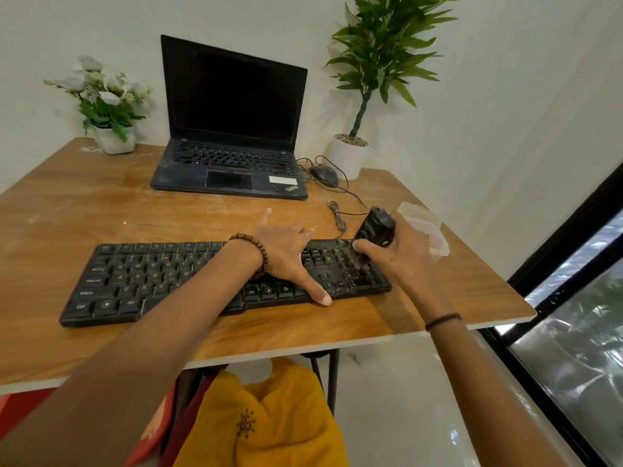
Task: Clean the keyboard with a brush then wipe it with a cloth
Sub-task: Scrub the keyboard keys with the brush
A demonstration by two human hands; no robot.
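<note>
Keyboard (151,281): black, lying across the table (101,203) near its front edge; middle keys hidden under the left forearm.
Left hand (286,254): flat, fingers spread straight, pressing the keyboard; thumb tip at its front rim.
Right hand (401,261): wrapped round a black brush (374,230) over the number pad.
Hard to read: bristles blur into the dark keys; contact unclear.
Edges: clear tub (424,230) at the table's right edge, partly behind the right hand.
Room: bare wood between keyboard and laptop (232,129).
</note>
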